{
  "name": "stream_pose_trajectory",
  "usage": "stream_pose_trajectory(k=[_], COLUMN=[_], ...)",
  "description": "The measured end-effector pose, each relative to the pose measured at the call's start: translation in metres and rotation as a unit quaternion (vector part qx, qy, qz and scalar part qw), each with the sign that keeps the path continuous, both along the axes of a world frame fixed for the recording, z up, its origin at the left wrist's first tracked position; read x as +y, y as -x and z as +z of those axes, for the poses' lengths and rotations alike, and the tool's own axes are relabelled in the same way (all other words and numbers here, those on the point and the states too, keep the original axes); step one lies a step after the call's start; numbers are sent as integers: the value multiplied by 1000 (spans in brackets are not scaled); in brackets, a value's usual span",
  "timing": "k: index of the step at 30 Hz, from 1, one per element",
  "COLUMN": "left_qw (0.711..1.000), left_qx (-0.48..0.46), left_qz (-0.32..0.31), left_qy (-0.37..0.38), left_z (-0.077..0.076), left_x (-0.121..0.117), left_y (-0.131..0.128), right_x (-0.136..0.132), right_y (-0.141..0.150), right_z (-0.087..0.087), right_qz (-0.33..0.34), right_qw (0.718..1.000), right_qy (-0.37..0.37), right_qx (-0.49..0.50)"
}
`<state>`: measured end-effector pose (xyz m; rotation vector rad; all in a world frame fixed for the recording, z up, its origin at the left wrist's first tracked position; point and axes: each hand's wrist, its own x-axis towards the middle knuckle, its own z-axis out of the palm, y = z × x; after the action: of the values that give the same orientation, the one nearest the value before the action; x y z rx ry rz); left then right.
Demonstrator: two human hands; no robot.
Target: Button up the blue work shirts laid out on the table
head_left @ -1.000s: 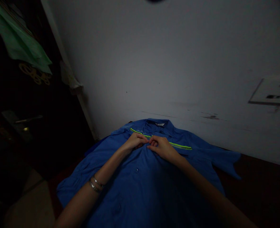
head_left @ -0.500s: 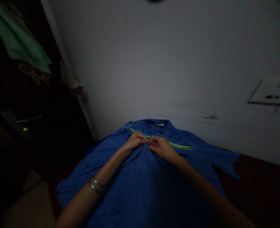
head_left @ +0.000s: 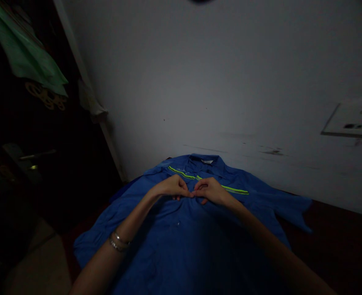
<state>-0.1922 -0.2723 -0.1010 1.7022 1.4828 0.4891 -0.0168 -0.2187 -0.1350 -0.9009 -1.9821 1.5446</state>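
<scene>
A blue short-sleeved shirt (head_left: 168,246) with yellow-green chest stripes lies face up, its collar towards the wall. My left hand (head_left: 175,187) pinches the front of the shirt just below the chest stripe. Close beside it, fingertips almost touching, my right hand (head_left: 210,191) pinches the same part of the placket. Folds in the cloth run out from between the fingers. Whatever small part lies under the fingertips is hidden. Lower on the placket a button (head_left: 178,223) shows.
The shirt lies on a dark red surface (head_left: 337,229) against a pale wall (head_left: 199,82). A wall socket plate (head_left: 353,119) is at the right. At the left stands a dark door with a handle (head_left: 37,155), and a green cloth (head_left: 30,53) hangs there.
Both hands have moved slightly down the shirt front, towards me, staying close together. The left wrist is now more bent, and the cloth between the fingers has shifted.
</scene>
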Motion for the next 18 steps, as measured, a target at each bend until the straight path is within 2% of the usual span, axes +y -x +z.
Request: stream_pose_trajectory(k=[7,13,18], left_qw=[998,997,997], left_qx=[-43,-68,-70], left_qz=[0,7,-18], left_qy=[-44,-36,-39], left_z=[-17,-16,-15], left_x=[8,11,11], left_y=[-5,-3,-1], right_x=[-3,-4,-6], right_y=[-1,-1,-2], right_z=[5,10,11], right_qz=[-21,-39,-47], right_qw=[999,998,996], right_qy=[37,52,76], right_qx=[9,18,23])
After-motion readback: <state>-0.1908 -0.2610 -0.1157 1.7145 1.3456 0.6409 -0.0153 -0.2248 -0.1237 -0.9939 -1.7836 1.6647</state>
